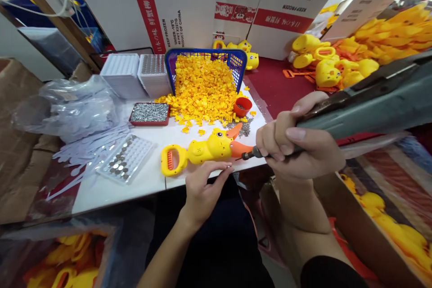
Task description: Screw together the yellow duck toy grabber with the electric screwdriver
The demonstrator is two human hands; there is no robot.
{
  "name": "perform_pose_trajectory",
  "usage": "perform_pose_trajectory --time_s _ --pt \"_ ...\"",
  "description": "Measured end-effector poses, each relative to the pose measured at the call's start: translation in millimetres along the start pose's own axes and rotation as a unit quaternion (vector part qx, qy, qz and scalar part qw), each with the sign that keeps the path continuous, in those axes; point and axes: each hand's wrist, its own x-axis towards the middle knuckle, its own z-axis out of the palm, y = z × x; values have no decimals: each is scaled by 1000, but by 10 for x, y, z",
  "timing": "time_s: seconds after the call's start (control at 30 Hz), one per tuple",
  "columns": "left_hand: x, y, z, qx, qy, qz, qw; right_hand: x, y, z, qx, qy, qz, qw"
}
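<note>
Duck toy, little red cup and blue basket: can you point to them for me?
Duck toy (205, 148), head view, on its yellow body.
Little red cup (242, 106), head view, on its front wall.
Blue basket (236, 60), head view, on its right wall.

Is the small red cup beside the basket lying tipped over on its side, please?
No, the red cup stands upright with its mouth open upward, beside the blue basket.

We see a yellow duck-head grabber toy lying flat on its side along the white table's near edge, orange beak open rightward, loop handle left. A grey electric screwdriver slants in, its tip at the beak.
</note>
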Motion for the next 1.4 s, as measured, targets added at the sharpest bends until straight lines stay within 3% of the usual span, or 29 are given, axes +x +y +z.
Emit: perform_pose_trajectory --time_s 0.37,0.63,0.9,1.0,1.13,1.3,1.4 --pt "43 153 14 16 -16 84 996 -163 -215 28 8 -70 26 997" --pt "81 176 10 54 -6 133 990 -252 -213 37 13 -18 -11 1000" --pt "78 198 -15 58 -15 147 987 -237 -281 16 -10 -62 17 998" --pt "55 172 9 21 -3 115 993 -236 -258 43 2 -58 16 998" --pt "35 144 74 -89 16 8 996 -218 -263 58 11 -53 22 998" --pt "43 138 163 -278 23 -182 943 -203 -289 61 16 -63 29 997" --pt "29 116 176 -288 4 -198 937 -231 -257 75 21 -43 28 998"
